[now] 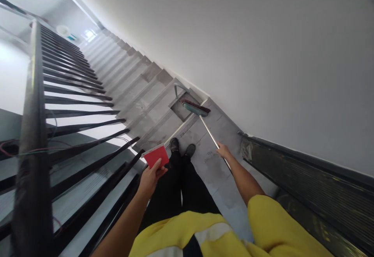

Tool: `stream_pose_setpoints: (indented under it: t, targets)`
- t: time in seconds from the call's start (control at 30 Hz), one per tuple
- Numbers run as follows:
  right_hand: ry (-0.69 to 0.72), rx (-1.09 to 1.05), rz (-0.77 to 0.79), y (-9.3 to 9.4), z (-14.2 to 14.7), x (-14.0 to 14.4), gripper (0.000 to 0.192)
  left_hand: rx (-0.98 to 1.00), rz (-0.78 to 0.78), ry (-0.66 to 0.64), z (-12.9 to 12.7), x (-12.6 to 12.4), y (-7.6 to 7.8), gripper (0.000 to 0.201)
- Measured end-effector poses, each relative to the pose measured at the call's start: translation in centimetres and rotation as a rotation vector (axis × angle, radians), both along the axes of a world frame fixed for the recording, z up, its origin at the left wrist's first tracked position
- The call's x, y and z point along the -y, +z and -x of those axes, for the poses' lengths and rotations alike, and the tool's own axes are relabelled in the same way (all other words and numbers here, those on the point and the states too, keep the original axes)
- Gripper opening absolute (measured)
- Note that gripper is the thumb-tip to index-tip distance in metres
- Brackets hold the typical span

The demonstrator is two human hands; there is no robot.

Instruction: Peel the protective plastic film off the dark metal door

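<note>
Now, mid-frame, the right hand (223, 150) grips the broom (196, 109) by its handle, bristles reaching the step edge, while the left hand (151, 178) clasps a red dustpan (156, 156) clear of the stairs (140, 81).

I stand on a grey concrete landing (217, 163) at the top of a flight of grey steps (137, 77); my two black shoes (181, 147) rest at its edge; my broom head (195, 109) lies on the first step down, beside the white wall; the treads show ribbed strips near their noses
</note>
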State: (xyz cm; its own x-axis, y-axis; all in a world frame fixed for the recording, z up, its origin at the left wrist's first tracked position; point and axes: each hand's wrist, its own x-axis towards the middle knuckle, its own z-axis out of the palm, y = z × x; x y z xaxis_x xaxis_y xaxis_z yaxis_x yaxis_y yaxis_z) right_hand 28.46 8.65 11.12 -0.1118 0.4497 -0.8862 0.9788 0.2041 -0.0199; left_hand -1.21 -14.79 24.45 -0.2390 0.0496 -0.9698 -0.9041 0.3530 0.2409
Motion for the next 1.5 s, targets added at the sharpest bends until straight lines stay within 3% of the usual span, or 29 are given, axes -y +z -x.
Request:
stream_pose_setpoints:
  t: [0.17, 0.23, 0.37, 0.5, 0.8, 0.9, 1.07, 1.17, 1.37, 1.43, 1.5]
  targets:
    - [0.012, 0.011, -0.052, -2.6, 2.1, -2.7, 0.058, 0.01, -0.055, -0.041, -0.6, 0.7, -0.7, 0.029]
    - [0.008, 0.009, -0.072, -2.6, 2.5, -2.5, 0.061, 0.009, -0.028, -0.044, -0.9, 1.0, -0.8, 0.027]
    - [-0.008, -0.006, -0.096, -0.5, 1.8, 0.6, 0.067, 0.016, -0.023, -0.054, -0.8, 1.0, -0.7, 0.023]
    - [-0.047, -0.06, -0.017, 1.2, 0.9, 2.7, 0.064, 0.016, -0.021, -0.038, -0.4, 0.7, -0.5, 0.02]
    - [0.021, -0.01, -0.069, -2.7, 4.7, -3.0, 0.061, 0.013, 0.022, -0.05, -0.5, 2.1, -0.4, 0.022]
    - [0.035, -0.002, -0.077, -1.3, 3.3, -1.4, 0.065, 0.009, 0.021, -0.035, -0.4, 2.4, -0.2, 0.022]
    - [-0.043, -0.029, -0.045, 3.0, -3.2, 3.0, 0.067, 0.011, -0.019, 0.01, -0.1, 2.1, 0.0, 0.021]
    - [-0.06, 0.013, -0.045, 3.5, -4.5, 1.9, 0.065, 0.026, -0.011, -0.014, -0.4, 2.2, -0.4, 0.022]
    - [-0.019, -0.076, -0.087, -0.7, 2.2, -5.7, 0.061, 0.043, 0.023, -0.075, -1.5, 2.1, -1.2, 0.019]
    - [-0.063, -0.119, -0.075, -1.2, 3.7, -6.0, 0.063, 0.039, 0.031, -0.075, -1.4, 1.8, -0.9, 0.017]
    - [-0.151, -0.154, -0.049, -0.3, 3.1, -4.6, 0.065, 0.038, 0.041, -0.072, -1.0, 1.6, -0.5, 0.015]
